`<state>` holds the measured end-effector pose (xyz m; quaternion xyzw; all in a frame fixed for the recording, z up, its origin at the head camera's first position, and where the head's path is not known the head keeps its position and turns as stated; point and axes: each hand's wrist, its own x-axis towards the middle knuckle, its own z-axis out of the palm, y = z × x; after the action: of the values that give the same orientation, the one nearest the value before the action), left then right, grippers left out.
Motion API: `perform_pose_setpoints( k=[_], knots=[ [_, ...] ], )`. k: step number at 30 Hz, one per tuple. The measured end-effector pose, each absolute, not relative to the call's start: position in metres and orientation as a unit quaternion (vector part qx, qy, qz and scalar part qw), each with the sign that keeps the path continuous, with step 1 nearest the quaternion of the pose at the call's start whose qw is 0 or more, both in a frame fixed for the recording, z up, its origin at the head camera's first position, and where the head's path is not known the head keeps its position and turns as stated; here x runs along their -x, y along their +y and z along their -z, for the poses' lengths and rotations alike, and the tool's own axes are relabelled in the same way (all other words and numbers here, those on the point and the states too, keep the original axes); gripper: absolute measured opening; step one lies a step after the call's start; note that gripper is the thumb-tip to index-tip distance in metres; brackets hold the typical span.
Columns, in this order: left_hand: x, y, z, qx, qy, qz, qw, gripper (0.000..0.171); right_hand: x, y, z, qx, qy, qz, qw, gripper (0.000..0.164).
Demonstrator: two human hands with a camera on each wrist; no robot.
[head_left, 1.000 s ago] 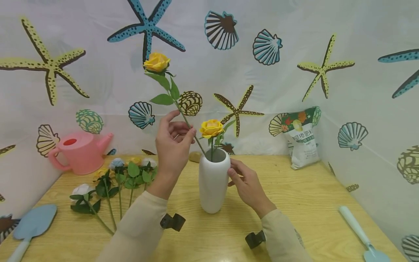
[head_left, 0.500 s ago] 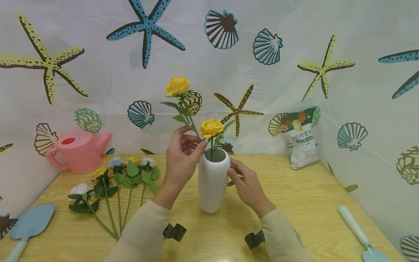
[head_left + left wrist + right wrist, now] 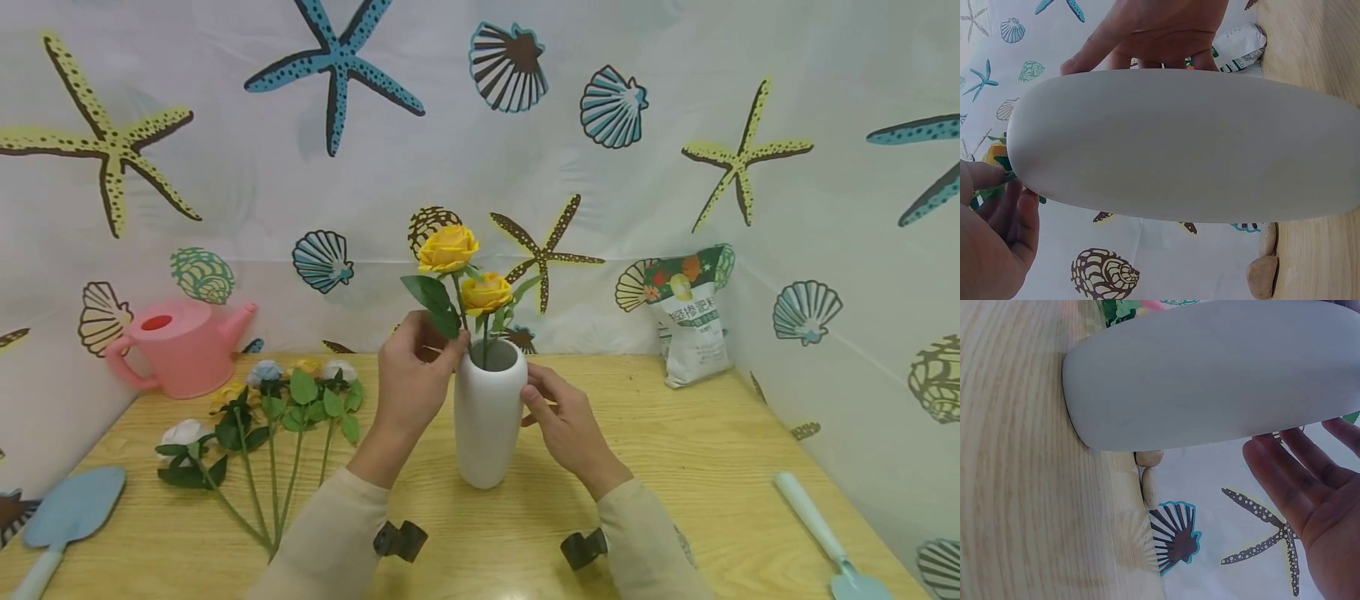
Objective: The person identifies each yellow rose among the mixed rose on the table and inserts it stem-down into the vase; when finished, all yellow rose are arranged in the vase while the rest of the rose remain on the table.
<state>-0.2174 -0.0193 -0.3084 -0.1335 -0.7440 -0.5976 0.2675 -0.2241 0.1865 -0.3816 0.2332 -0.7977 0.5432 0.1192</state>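
A white vase (image 3: pixel 487 433) stands upright on the wooden table with one yellow rose (image 3: pixel 487 293) in its mouth. At the vase's left rim, my left hand (image 3: pixel 411 379) pinches the stem of a second yellow rose (image 3: pixel 447 248) between thumb and fingers. That bloom rises just above and left of the first one, and the stem's lower end is down inside the vase. My right hand (image 3: pixel 572 429) rests its fingertips against the vase's right side near the top. In the right wrist view, its fingers (image 3: pixel 1285 481) reach out fairly straight along the vase wall.
Several artificial roses (image 3: pixel 262 450) lie on the table at left, before a pink watering can (image 3: pixel 191 358). A pale blue shovel (image 3: pixel 75 508) lies front left, another small shovel (image 3: pixel 817 525) front right. A fertilizer bag (image 3: pixel 693 325) leans at back right. Stones (image 3: pixel 1263 275) sit behind the vase.
My left hand has brought the held rose right and down, its stem sinking into the vase and its bloom ending near the first rose. The right hand has stayed at the vase.
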Motion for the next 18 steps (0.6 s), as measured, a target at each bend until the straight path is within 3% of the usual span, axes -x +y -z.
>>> perform_pose_setpoints(
  k=[9,18],
  knots=[
    [0.2127,-0.0218,0.3124,0.141,-0.753,0.586,0.263,0.036,0.2226,0.1857,0.3798,-0.235,-0.796,-0.545,0.122,0.040],
    [0.2121,-0.0218,0.3136,0.139,-0.755,0.586,0.261,0.028,0.2219,0.1851,0.3808,-0.225,-0.802,-0.539,0.122,0.041]
  ],
)
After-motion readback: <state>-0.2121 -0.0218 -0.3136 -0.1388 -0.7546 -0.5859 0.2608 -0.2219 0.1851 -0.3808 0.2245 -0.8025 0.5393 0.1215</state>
